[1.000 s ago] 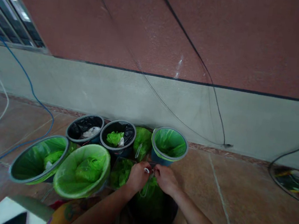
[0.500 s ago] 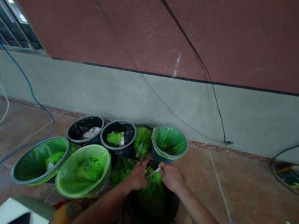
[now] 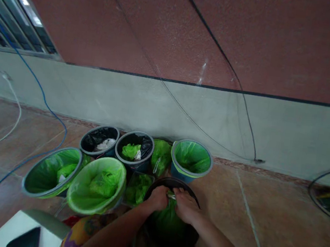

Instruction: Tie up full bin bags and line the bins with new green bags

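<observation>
A dark bucket [image 3: 194,232] stands in front of me with a filled green plastic bag [image 3: 167,223] inside it. My left hand [image 3: 159,197] is closed at the gathered neck of this bag. My right hand [image 3: 185,205] lies over the other side of the neck, its fingers bent down onto it. Between the two hands shows a short white string [image 3: 171,196] at the bag's top. The fingertips are partly hidden, and the lower part of the bag is in shadow.
Beyond the bucket stands a green-lined bin [image 3: 192,157], beside a full green bag [image 3: 160,155]. Leftward are a clear container [image 3: 138,189] of green plastic, black-lined bins [image 3: 134,148] and green-lined bins [image 3: 97,187]. A blue cable [image 3: 42,95] crosses the floor. A dark phone-like object [image 3: 25,238] lies on a white surface.
Both hands have drawn closer together and sunk a little at the bag's neck. The white string, earlier stretched between them, shows shorter now. The view has shifted slightly left.
</observation>
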The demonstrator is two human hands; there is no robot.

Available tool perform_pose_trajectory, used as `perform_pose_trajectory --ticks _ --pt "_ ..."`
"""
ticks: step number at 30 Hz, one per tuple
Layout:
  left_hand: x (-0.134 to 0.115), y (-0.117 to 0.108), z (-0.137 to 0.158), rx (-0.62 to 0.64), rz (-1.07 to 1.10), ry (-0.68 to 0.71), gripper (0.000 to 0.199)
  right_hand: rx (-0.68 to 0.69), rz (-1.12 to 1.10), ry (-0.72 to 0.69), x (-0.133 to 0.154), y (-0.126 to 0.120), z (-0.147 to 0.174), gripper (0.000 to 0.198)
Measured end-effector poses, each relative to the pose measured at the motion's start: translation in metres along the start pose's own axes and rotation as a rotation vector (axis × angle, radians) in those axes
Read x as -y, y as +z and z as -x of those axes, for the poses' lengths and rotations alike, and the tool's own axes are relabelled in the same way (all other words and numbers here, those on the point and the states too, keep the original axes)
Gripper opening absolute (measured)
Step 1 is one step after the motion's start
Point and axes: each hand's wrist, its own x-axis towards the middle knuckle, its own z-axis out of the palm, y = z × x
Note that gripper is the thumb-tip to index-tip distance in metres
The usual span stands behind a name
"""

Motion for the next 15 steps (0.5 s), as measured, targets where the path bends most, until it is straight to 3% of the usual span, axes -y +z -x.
perform_pose_trajectory --ticks 3,8,10,13,15 --pt "-0.007 -0.006 0.001 -0.047 -0.02 0.01 0.023 0.005 -0.067 0.004 0.001 0.011 -0.004 0.076" --pt "-0.017 -0.011 0.005 -0.139 0.204 0.01 0.019 -0.066 -0.271 -0.01 -0.005 0.012 -0.014 0.1" --pt "-0.02 -0.013 0.006 -0.172 0.335 0.02 0.016 -0.108 -0.336 -0.062 -0.009 0.005 -0.015 0.089" --pt "-0.026 -0.015 0.007 -0.207 0.603 0.073 0.009 -0.15 -0.411 -0.152 -0.011 -0.008 -0.012 0.047" --pt "-0.033 -0.019 0.01 -0.206 0.77 0.122 0.004 -0.163 -0.445 -0.176 -0.01 -0.015 -0.009 0.034"
